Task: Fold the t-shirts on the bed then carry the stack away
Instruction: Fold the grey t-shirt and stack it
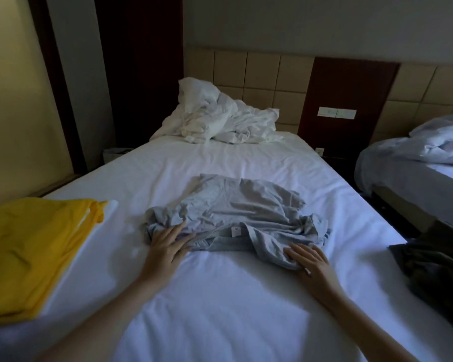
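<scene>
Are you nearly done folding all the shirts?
Not yet. The yellow shirt looks folded at the left edge of the bed. The grey t-shirt lies rumpled, with the left hand and right hand flat on its near corners. The dark garment on the right is bunched, and nothing is stacked for carrying.

The middle t-shirt is plain pale grey, the left t-shirt yellow, the sheet white, the headboard beige squares.

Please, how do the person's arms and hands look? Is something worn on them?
Both forearms are bare up to the frame edge: no sleeves show. The left hand and right hand wear no gloves, and I see no watch, bracelet or ring.
</scene>
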Available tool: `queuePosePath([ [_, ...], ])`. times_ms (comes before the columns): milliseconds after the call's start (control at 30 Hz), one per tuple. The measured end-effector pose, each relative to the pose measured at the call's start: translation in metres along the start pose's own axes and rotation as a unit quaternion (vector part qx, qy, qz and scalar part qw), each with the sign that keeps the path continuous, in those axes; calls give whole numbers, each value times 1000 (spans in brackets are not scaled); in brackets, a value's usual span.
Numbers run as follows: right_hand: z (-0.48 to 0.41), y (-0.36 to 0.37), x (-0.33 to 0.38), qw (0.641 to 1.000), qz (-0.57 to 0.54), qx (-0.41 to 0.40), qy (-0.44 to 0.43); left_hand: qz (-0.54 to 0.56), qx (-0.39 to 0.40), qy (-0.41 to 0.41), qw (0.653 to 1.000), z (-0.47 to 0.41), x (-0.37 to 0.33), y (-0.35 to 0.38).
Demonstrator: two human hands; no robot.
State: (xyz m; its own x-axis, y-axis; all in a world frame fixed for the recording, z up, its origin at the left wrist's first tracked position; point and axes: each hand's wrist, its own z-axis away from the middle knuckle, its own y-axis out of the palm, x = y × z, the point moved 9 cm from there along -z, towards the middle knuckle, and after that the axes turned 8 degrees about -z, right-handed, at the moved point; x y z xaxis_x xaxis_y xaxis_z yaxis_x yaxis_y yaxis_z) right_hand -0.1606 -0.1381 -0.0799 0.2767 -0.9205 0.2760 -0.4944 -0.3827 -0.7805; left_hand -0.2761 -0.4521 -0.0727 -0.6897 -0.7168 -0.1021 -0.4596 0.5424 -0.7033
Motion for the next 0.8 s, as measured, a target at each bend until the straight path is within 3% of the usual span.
queuePosePath([
  [167, 33, -33, 14, 996, -55, 56, -29, 91, -39, 2, 995, 31, -5, -46],
  [333, 57, -75, 0, 963, -123, 190, 145, 177, 38, 54, 982, 36, -32, -80],
  [467, 84, -95, 22, 934, -196, 218, 205, 225, 139, -26, 964, 48, -35, -74],
  [533, 110, -85, 26, 935, -168, 244, 192, 212, 228, -33, 950, 68, -42, -59],
  [600, 136, -76, 47, 943, -61, 294, 145, 183, 275, -12, 944, 88, -51, -54],
  [733, 152, -72, 80, 963, -29, 232, 132, 195, 211, -26, 957, 105, -48, -68],
  [800, 163, -63, 86, 956, 14, 257, 141, 210, 196, -61, 956, 102, -47, -74],
])
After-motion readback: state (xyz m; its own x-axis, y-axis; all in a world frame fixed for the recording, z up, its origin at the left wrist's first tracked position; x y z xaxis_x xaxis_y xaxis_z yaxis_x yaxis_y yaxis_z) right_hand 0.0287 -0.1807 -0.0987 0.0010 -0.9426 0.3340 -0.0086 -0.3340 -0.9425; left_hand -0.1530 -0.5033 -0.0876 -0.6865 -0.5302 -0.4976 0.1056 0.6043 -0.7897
